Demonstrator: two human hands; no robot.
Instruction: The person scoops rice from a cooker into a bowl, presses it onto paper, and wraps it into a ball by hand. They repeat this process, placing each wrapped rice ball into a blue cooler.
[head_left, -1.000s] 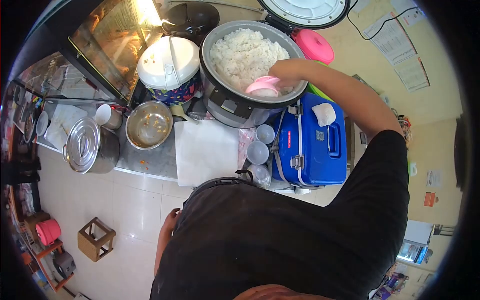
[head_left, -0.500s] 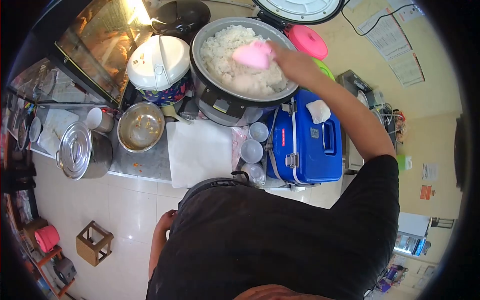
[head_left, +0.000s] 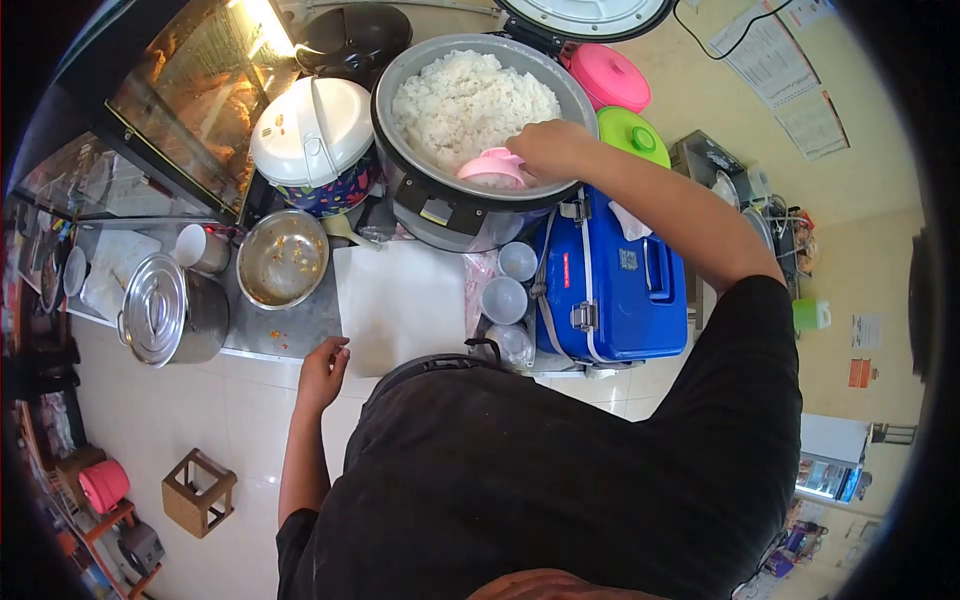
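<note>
My right hand is closed round the handle of a pink scoop, which sits tilted at the near side of the white rice. The rice fills a large grey rice cooker, whose lid stands raised behind it. My left hand hangs by the counter's front edge, fingers loosely bent, with nothing visible in it. Nearest to it is a stack of white paper sheets, and a steel bowl with food bits lies farther back.
A blue cooler box and several clear plastic cups stand right of the paper. Left are a lidded steel pot, a white-lidded rice container and a glass display case. A stool is on the floor.
My right hand has brought the pink scoop down from above the middle of the rice to its near side. My left hand has risen from beside my body toward the counter edge.
</note>
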